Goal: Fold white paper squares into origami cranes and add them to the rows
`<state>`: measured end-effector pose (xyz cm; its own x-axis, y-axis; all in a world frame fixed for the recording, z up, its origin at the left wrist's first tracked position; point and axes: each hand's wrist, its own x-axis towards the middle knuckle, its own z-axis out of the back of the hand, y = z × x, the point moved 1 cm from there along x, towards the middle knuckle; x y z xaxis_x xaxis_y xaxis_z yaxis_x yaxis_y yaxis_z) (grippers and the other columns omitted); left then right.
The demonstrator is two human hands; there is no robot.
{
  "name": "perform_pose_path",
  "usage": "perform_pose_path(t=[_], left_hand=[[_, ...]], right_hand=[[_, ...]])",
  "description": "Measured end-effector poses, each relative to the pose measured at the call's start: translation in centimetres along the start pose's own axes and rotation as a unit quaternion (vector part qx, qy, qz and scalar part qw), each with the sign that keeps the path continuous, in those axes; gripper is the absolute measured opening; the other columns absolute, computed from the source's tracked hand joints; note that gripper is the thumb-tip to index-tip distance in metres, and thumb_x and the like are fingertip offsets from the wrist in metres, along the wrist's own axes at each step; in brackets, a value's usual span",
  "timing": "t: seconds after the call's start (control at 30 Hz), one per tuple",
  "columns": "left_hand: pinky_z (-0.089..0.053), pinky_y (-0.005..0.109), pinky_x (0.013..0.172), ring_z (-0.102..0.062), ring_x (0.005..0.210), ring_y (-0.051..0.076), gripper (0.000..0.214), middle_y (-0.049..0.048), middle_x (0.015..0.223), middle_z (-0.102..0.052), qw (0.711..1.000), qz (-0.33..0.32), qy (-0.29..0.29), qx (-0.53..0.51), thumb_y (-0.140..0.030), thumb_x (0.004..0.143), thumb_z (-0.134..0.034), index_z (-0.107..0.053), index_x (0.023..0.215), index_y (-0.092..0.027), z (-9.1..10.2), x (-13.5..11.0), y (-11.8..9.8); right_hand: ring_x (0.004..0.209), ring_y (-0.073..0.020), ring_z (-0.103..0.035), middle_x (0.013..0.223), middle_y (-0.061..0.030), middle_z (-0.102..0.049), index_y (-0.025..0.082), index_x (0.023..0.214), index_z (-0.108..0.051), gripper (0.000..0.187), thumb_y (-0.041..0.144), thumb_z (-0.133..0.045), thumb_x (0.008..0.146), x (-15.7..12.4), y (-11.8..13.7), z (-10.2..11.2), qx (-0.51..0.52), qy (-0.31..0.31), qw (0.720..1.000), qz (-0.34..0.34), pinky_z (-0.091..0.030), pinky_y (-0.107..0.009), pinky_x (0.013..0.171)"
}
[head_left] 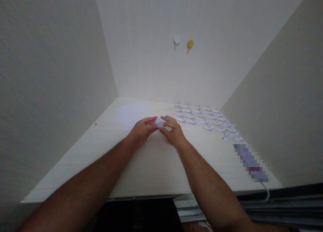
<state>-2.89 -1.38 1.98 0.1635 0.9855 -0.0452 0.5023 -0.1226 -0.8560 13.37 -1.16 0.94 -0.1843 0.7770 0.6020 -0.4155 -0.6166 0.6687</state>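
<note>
A small folded piece of white paper [158, 122] is held between my two hands above the middle of the table. My left hand [143, 129] pinches its left side with thumb and fingers. On the other side, my right hand [172, 130] grips the right edge, its thumb below and its fingers above. Several finished white paper cranes [193, 121] stand in rows to the right of my hands. The back of the paper is hidden by my fingers.
White paper sheets [131, 112] lie at the back left of the pale table [151, 171]. A blurred-out device [249, 163] with a white cable [267, 194] rests near the right edge. Two hooks, one white [177, 40] and one yellow [190, 44], are on the back wall. Walls enclose three sides.
</note>
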Motion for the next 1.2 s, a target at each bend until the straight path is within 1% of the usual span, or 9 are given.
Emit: perform_pose_path(t=[0.13,0.23,0.37,0.47,0.6,0.7,0.87,1.03,1.2], left_hand=[[-0.053,0.032,0.082,-0.067,0.077,0.015,0.038,0.0076,0.088,-0.071,0.999,-0.017,-0.036,0.006,-0.010,0.058,-0.079,-0.065,0.094,-0.011,-0.2,0.1,0.2],[-0.053,0.032,0.082,-0.066,0.078,0.015,0.040,0.0072,0.088,-0.070,0.998,-0.034,-0.051,0.014,-0.010,0.057,-0.079,-0.064,0.094,-0.012,-0.2,0.1,0.2],[-0.052,0.032,0.080,-0.065,0.076,0.015,0.047,0.0057,0.086,-0.070,0.995,-0.060,-0.062,0.040,-0.014,0.054,-0.081,-0.063,0.097,-0.013,-0.2,0.1,0.3],[-0.051,0.032,0.081,-0.065,0.078,0.016,0.047,0.0054,0.087,-0.071,0.990,-0.093,-0.061,0.089,-0.018,0.054,-0.082,-0.065,0.097,-0.013,-0.2,0.0,0.3],[-0.050,0.033,0.082,-0.065,0.081,0.018,0.043,0.0060,0.090,-0.072,0.983,-0.124,-0.055,0.124,-0.021,0.056,-0.081,-0.067,0.096,-0.014,-0.2,-0.1,0.4],[-0.050,0.033,0.081,-0.066,0.081,0.018,0.043,0.0064,0.089,-0.072,0.982,-0.126,-0.056,0.128,-0.022,0.055,-0.081,-0.068,0.096,-0.014,-0.1,0.0,0.5],[-0.050,0.033,0.079,-0.066,0.079,0.018,0.043,0.0061,0.088,-0.072,0.982,-0.129,-0.060,0.124,-0.022,0.055,-0.082,-0.068,0.096,-0.014,0.1,0.1,0.7],[-0.051,0.033,0.078,-0.066,0.078,0.018,0.041,0.0059,0.088,-0.072,0.982,-0.133,-0.044,0.127,-0.022,0.056,-0.082,-0.068,0.094,-0.014,-0.1,-0.1,0.6],[-0.051,0.033,0.078,-0.066,0.077,0.018,0.041,0.0055,0.085,-0.072,0.981,-0.129,-0.045,0.134,-0.023,0.055,-0.082,-0.068,0.093,-0.014,-0.3,-0.3,0.4]], right_hand=[[0.123,-0.0213,-0.050,0.121,-0.0058,-0.065,0.025,0.073,-0.067,0.012,0.035,-0.071,0.075,0.1,0.3,-0.1,0.005,-0.011,1.000,-0.018,-0.035,-0.045,0.108],[0.123,-0.0214,-0.051,0.121,-0.0071,-0.065,0.023,0.073,-0.068,0.013,0.035,-0.068,0.078,0.1,0.4,-0.1,0.026,-0.032,0.997,-0.061,-0.035,-0.044,0.108],[0.116,-0.0224,-0.057,0.122,-0.0086,-0.064,0.021,0.077,-0.070,0.014,0.035,-0.068,0.076,0.2,0.5,-0.1,0.091,-0.034,0.986,-0.138,-0.048,-0.040,0.094],[0.104,-0.0209,-0.063,0.120,-0.0084,-0.065,0.020,0.077,-0.068,0.015,0.035,-0.070,0.073,0.3,0.6,-0.1,0.136,-0.054,0.975,-0.169,-0.053,-0.037,0.087],[0.097,-0.0193,-0.066,0.117,-0.0083,-0.067,0.019,0.075,-0.067,0.014,0.032,-0.069,0.073,0.4,0.5,-0.1,0.156,-0.072,0.971,-0.168,-0.054,-0.035,0.085],[0.094,-0.0187,-0.066,0.117,-0.0079,-0.067,0.019,0.074,-0.066,0.013,0.031,-0.069,0.073,0.3,0.5,-0.2,0.163,-0.074,0.969,-0.169,-0.055,-0.034,0.083],[0.085,-0.0174,-0.067,0.113,-0.0073,-0.068,0.019,0.070,-0.064,0.014,0.032,-0.068,0.072,0.4,0.9,-0.1,0.155,-0.079,0.965,-0.196,-0.055,-0.033,0.078],[0.087,-0.0197,-0.067,0.102,-0.0078,-0.072,0.018,0.072,-0.066,0.015,0.033,-0.068,0.072,0.5,1.2,0.0,0.122,-0.094,0.965,-0.211,-0.055,-0.031,0.073],[0.086,-0.0198,-0.067,0.097,-0.0071,-0.073,0.018,0.072,-0.067,0.017,0.035,-0.067,0.072,0.5,1.4,0.1,0.109,-0.092,0.968,-0.208,-0.054,-0.031,0.072]])
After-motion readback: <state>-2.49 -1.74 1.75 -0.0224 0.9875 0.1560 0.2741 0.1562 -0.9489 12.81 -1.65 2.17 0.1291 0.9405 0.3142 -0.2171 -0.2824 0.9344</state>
